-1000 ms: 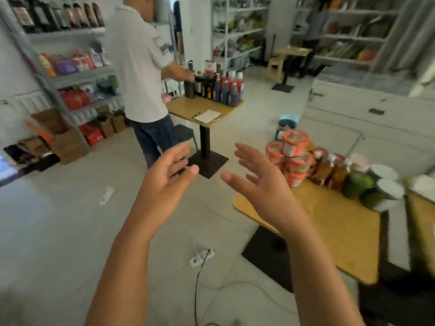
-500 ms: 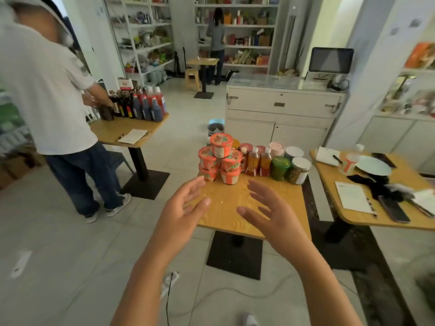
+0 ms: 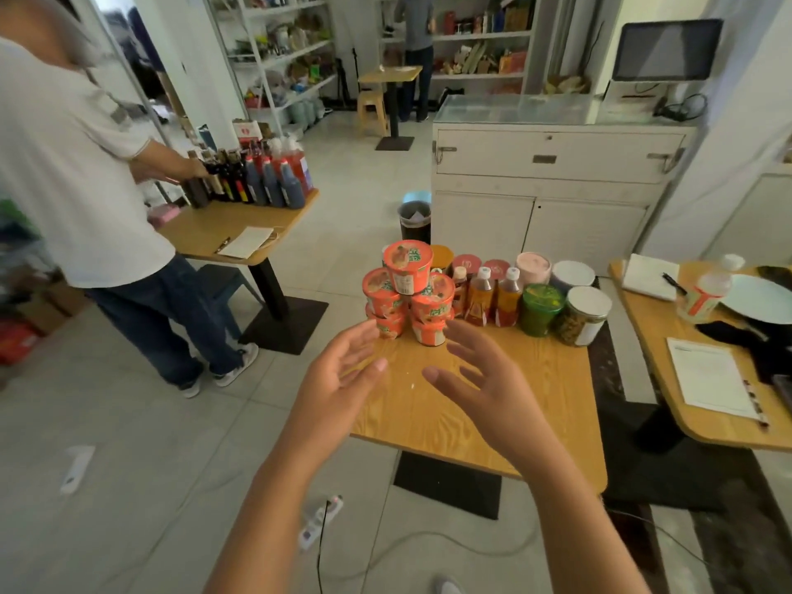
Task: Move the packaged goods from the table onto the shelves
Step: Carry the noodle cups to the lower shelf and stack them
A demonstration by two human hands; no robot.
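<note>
Straight ahead at twelve o'clock, just beyond your fingertips, the stack of orange cups (image 3: 407, 293) stands on the wooden table (image 3: 557, 379): two at the bottom, two above, one on top. Your left hand (image 3: 338, 379) and right hand (image 3: 484, 379) hover over the near part of the table. The palms are turned toward each other, the fingers spread and loosely straight, and neither holds anything. The left hand's fingertips (image 3: 360, 340) sit just beside the lowest cup on that side; whether they touch it I cannot tell. The right hand's fingertips stop a little short of the stack.

At three o'clock from the stack stand three small bottles (image 3: 484, 297) of amber liquid. Next to them are a green-lidded jar (image 3: 541, 309) and a white-lidded jar (image 3: 585, 315), all upright and close together. Behind them are more lidded tubs (image 3: 532, 267).

At ten o'clock a person in a white shirt (image 3: 73, 165) stands at a second table (image 3: 193, 227), one hand on a row of dark bottles (image 3: 261, 182). Shelves (image 3: 291, 49) loaded with goods run from eleven to twelve o'clock at the back of the room. At three o'clock a third table (image 3: 643, 327) carries a printed sheet (image 3: 711, 379). A power strip (image 3: 321, 518) lies on the floor at six o'clock, between your forearms.
</note>
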